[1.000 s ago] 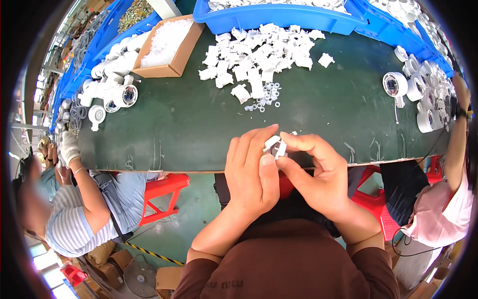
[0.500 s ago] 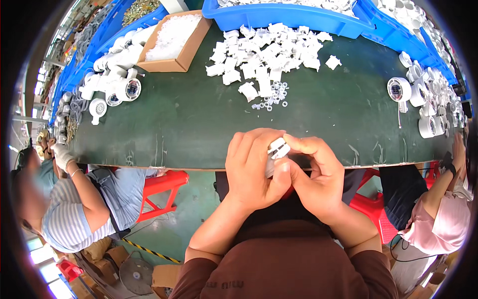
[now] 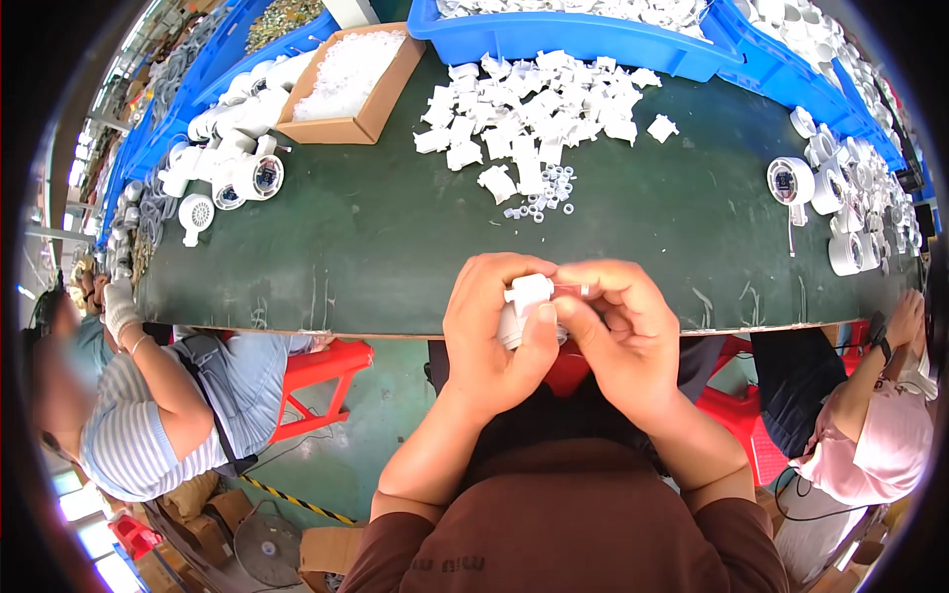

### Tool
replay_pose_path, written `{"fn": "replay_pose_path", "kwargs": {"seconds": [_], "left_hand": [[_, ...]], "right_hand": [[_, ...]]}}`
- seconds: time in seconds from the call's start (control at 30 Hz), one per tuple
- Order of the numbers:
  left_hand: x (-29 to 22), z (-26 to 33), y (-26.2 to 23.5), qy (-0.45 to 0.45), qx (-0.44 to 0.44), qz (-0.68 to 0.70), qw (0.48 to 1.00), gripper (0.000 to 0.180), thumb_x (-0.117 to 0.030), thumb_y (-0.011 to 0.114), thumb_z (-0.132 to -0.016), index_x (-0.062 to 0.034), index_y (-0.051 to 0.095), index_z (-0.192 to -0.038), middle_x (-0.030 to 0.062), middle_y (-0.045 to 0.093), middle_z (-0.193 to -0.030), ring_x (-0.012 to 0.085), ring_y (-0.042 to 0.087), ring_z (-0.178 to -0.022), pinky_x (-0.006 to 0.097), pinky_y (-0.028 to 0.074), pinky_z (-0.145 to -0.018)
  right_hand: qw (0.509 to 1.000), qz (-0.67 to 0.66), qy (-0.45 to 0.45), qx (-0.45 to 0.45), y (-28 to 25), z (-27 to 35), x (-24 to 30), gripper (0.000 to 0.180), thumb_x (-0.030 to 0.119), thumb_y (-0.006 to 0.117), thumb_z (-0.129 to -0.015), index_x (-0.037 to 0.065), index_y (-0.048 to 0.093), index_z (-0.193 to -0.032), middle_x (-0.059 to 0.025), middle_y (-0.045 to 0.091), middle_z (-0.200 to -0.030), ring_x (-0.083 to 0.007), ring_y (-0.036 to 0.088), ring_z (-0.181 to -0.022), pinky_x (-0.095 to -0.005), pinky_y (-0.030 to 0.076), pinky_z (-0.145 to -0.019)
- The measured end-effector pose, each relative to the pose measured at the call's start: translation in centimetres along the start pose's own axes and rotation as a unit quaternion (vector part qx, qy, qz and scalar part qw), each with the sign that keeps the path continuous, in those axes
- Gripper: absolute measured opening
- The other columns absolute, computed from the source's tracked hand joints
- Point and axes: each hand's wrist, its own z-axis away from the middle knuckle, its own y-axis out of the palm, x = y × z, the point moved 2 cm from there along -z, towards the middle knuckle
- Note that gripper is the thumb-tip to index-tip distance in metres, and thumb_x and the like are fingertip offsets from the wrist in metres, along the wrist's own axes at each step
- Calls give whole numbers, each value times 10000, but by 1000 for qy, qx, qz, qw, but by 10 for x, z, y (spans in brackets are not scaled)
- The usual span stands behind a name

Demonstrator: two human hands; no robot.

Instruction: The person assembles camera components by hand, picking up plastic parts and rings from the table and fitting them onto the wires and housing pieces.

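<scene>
Since the earlier frame, over the dark green tabletop's [image 3: 415,282] near edge, the bare left hand [image 3: 491,341] and bare right hand [image 3: 633,346] had turned the white, rounded plastic fitting [image 3: 532,288]. I saw the left curled around it; the right thumb and forefinger nearly met at a thin, pale wire-like piece [image 3: 584,291], grip unclear. Fine fingering, I judged, calling for steadiness.

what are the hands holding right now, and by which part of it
The left hand holds a white part by its body, between thumb and fingers. The right hand is at its side; its exact grip can't be told.
</scene>
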Motion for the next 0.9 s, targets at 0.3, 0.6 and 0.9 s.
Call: {"fn": "replay_pose_path", "kwargs": {"seconds": [0.3, 0.6, 0.9], "left_hand": [[-3, -4, -15, -21, 51, 16, 998, 216, -77, 652, -860, 2, 667, -1060, 112, 684, -984, 246, 622, -824, 340, 497, -756], [-17, -13, -1, 68, 69, -215, 972, 290, -76, 750, -778, -66, 703, -1065, 79, 686, -1013, 295, 607, -833, 375, 479, -757], [-19, -9, -4, 50, 60, -237, 968, 284, -67, 763, -772, -74, 674, -1042, 79, 673, -1028, 297, 606, -872, 389, 479, -772]], "right_hand": [[995, 16, 53, 78, -5, -6, 3, 145, -82, 622, -955, -20, 636, -1086, -91, 647, -1075, -144, 628, -1001, -285, 513, -883], [934, 353, -24, 50, -44, -80, -15, 103, 69, 725, -915, 14, 696, -998, -50, 662, -885, -93, 635, -727, -271, 512, -647], [899, 431, -70, 39, -38, -74, -15, 93, 60, 737, -900, 27, 673, -957, -34, 641, -859, -116, 612, -696, -280, 489, -631]]}}
